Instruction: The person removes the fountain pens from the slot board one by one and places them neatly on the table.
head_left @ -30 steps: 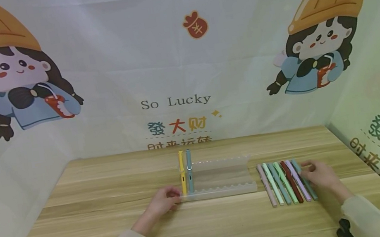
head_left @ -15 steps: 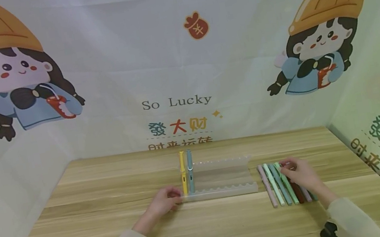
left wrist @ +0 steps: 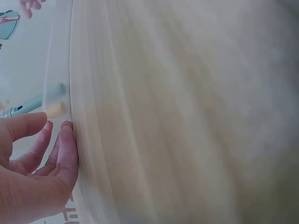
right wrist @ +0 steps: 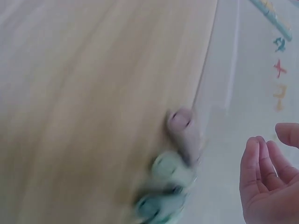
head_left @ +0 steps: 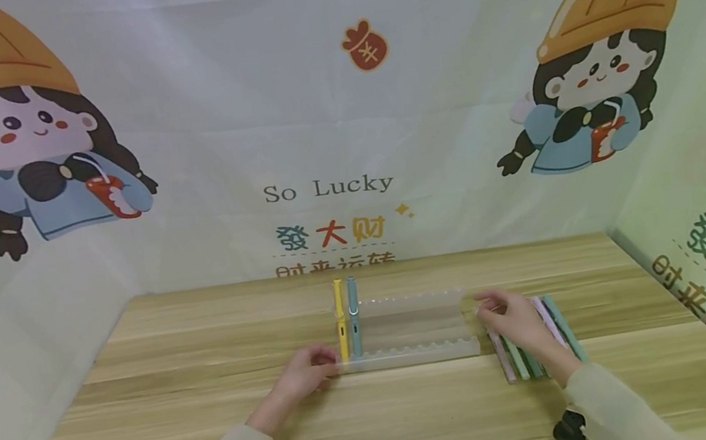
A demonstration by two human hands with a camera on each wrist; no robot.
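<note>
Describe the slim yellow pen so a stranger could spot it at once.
On the wood-grain table, find the clear plastic rack with scalloped edges. At its left end, by the person's left hand, sits the slim yellow pen. Its yellow sets it apart from the slim blue-grey pen beside it.

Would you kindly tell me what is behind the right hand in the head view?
Pens lie on the table behind the right hand; some lower ends show. Their upper parts are covered, so their number is unclear.
</note>
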